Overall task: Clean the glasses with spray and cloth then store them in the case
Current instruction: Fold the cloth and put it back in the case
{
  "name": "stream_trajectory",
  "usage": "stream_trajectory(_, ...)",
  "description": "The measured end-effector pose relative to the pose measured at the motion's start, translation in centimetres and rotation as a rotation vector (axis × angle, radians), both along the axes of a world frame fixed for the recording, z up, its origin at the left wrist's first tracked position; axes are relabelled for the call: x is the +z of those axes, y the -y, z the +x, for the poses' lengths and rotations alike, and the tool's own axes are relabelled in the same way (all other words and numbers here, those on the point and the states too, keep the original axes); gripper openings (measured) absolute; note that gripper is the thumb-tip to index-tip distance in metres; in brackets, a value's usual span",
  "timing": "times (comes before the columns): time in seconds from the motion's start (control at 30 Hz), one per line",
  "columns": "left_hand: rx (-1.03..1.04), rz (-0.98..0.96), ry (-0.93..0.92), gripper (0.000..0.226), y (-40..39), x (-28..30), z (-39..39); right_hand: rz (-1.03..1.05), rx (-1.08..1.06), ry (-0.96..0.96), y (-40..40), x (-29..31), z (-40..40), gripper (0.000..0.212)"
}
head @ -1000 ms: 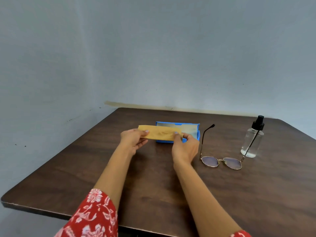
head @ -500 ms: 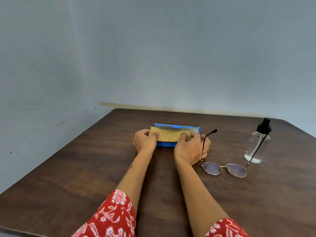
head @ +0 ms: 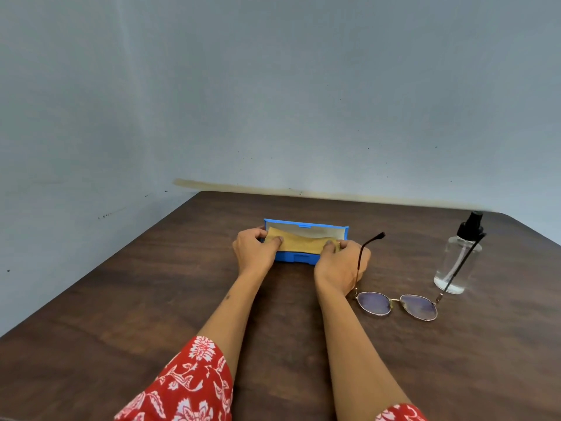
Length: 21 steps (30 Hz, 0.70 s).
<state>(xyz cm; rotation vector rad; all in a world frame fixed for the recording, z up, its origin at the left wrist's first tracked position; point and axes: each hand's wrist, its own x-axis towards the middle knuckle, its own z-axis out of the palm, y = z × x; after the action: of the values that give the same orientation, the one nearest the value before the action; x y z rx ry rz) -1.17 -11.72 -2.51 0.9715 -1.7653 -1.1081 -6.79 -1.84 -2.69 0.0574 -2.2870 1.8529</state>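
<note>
An open blue glasses case [head: 296, 257] lies in the middle of the brown table. A folded yellow cloth [head: 299, 242] lies along the case's opening. My left hand [head: 253, 250] pinches the cloth's left end and my right hand [head: 341, 264] pinches its right end, both resting at the case. The glasses [head: 397, 305], with thin gold rims and dark temples, lie open on the table right of my right hand, lenses toward me. A clear spray bottle [head: 460, 258] with a black nozzle stands upright to their right.
The dark wooden table [head: 151, 299] stands in a corner against pale grey walls. Its left edge runs diagonally toward me. One glasses temple leans across the front of the spray bottle.
Both hands have brought the yellow cloth down from in front of the case into its opening and moved closer together. The glasses and bottle have not moved on the table.
</note>
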Motion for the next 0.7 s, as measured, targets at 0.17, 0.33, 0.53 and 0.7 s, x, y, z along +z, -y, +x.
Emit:
stream_trajectory(0.17,0.028,0.004,0.017,0.010,-0.08,-0.02,0.49,0.041,0.015,0.004,-0.26,0.03,0.03,0.015)
stream_trajectory(0.33,0.035,-0.008,0.050,0.009,-0.01,0.08,0.53,0.056,0.013,0.033,-0.38,0.13,-0.16,0.016)
stream_trajectory(0.53,0.068,0.026,0.089,0.016,0.51,0.06,0.34,0.053,0.011,0.073,-0.39,0.25,-0.43,0.016)
stream_trajectory(0.7,0.084,-0.004,0.118,0.011,0.02,0.33,0.44,0.084,0.015,0.078,-0.53,0.52,-0.50,0.014)
